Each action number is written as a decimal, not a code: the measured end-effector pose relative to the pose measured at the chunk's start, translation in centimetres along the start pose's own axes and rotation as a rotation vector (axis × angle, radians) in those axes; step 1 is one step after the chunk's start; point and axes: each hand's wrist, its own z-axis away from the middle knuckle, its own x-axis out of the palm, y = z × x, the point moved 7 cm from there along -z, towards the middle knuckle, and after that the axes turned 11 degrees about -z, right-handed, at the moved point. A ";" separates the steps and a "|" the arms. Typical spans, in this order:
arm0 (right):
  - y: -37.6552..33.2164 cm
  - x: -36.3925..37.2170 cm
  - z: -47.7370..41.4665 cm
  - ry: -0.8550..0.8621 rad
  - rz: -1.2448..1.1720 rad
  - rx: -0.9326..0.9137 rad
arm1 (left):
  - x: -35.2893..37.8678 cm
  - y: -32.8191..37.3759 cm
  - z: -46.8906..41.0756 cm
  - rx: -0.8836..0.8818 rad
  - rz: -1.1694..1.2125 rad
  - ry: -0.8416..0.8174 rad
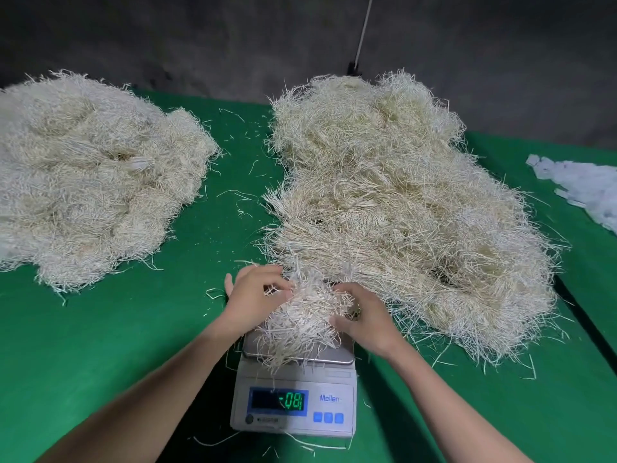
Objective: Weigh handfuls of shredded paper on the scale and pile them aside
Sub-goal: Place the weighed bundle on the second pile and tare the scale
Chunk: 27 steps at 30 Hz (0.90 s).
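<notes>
Scale sits at the near edge of the green table; its display shows green digits beginning "-08", last digit unclear. Handful of shredded paper lies over the steel platform, strands hanging off the front. Left hand and right hand grip it from either side, fingers curled into the strands. Beyond, touching the handful, a large pile; a second pile lies far left, well apart.
</notes>
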 end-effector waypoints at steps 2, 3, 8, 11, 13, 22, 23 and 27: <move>0.0 -0.1 0.3 -0.011 -0.023 -0.006 | -1.0 0.2 0.1 -0.043 0.058 0.079; -0.1 -0.3 0.4 -0.007 -0.042 -0.010 | -1.4 0.2 0.1 -0.060 0.103 0.108; -0.5 -1.8 0.5 0.033 -0.117 0.017 | -4.5 1.4 0.5 -0.075 0.188 0.229; -0.9 -3.0 0.5 0.068 -0.129 0.027 | -6.8 2.5 1.0 -0.028 0.118 0.332; -1.6 -4.1 0.7 0.132 -0.116 -0.006 | -8.0 3.0 1.4 0.002 0.087 0.400; -7.6 -6.6 2.4 0.282 -0.112 -0.374 | -10.1 5.8 2.5 0.074 0.195 0.475; -7.8 -6.3 2.3 0.251 -0.112 -0.372 | -10.1 6.0 2.6 0.077 0.203 0.474; -7.5 -5.8 2.1 0.201 -0.131 -0.338 | -10.1 6.3 2.7 0.072 0.227 0.470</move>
